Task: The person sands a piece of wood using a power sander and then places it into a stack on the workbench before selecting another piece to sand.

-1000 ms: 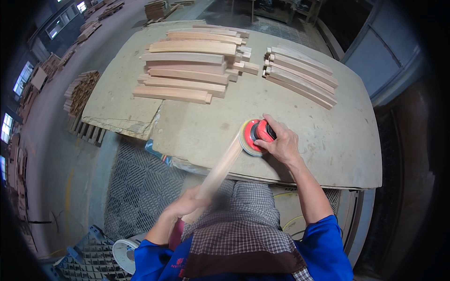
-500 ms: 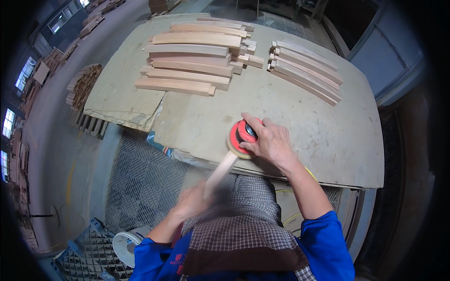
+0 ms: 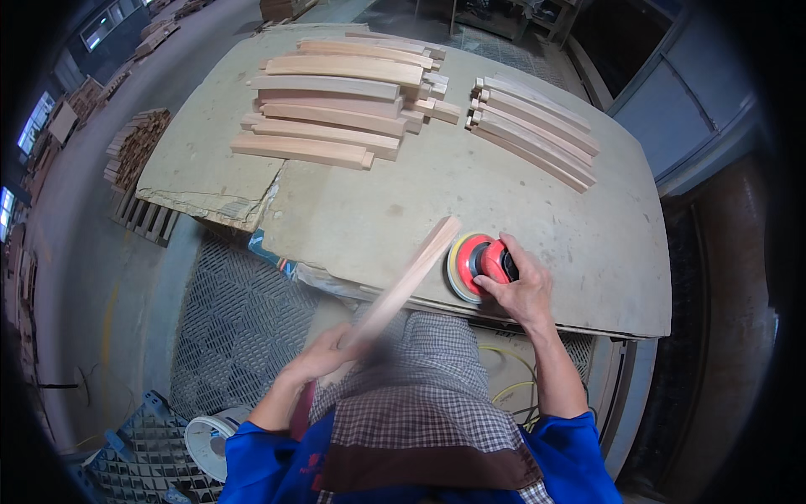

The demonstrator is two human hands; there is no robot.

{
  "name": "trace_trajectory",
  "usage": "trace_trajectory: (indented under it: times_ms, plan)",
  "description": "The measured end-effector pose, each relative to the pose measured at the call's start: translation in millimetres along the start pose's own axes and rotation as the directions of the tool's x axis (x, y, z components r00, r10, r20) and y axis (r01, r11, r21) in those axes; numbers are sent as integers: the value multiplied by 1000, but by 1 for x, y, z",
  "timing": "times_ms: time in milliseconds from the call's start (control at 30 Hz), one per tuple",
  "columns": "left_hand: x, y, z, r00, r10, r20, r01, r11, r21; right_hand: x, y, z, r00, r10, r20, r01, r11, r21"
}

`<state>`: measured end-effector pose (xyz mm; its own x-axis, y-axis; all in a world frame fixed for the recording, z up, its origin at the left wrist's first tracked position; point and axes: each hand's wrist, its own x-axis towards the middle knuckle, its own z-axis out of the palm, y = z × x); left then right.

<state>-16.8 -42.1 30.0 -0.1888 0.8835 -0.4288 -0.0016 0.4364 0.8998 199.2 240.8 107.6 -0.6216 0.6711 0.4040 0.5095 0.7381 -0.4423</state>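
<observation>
My left hand (image 3: 329, 349) grips the near end of a pale wooden strip (image 3: 409, 275). The strip slants up and to the right, its far end over the front part of the worktable (image 3: 369, 197). In my right hand (image 3: 527, 287) is a red round sander (image 3: 487, 265), fingers wrapped about its top. The sander is tilted on its side, its yellowish pad edge facing the strip. A small gap separates the pad from the wood.
Several wooden strips (image 3: 327, 122) lie stacked at the table's back left, a smaller row of strips (image 3: 537, 130) at the back right. A yellow hose (image 3: 514, 388) hangs below the front edge. A white bucket (image 3: 206, 445) stands at lower left, near a pallet of wood (image 3: 138, 155).
The sander has come off the strip, moved right and tipped onto its side. The strip's far end has risen and now shows fully.
</observation>
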Motion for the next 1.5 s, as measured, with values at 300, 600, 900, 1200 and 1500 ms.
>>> trace_trajectory:
  times_ms: [300, 600, 900, 1200, 1500]
  plan:
    - [-8, -5, -6, 999, 28, 31, -20, 972, -234, 7, -15, 26, 998, -58, -20, 60, 990, 125]
    - [-22, 44, 8, 969, 146, -198, -29, 865, 501, 58, -20, 16, 983, -2, 183, 20, 995, -95]
    - [-21, 39, 6, 962, 134, -236, 26, 818, 574, 59, -70, 10, 922, -32, 386, 85, 989, -120]
    - [-9, 30, -1, 996, -56, -63, 56, 998, -2, 7, -31, 22, 986, -158, 51, 154, 986, 68]
    - [-2, 21, 13, 985, 15, -174, 6, 993, 118, -22, -24, -9, 994, -82, 70, 77, 995, 64]
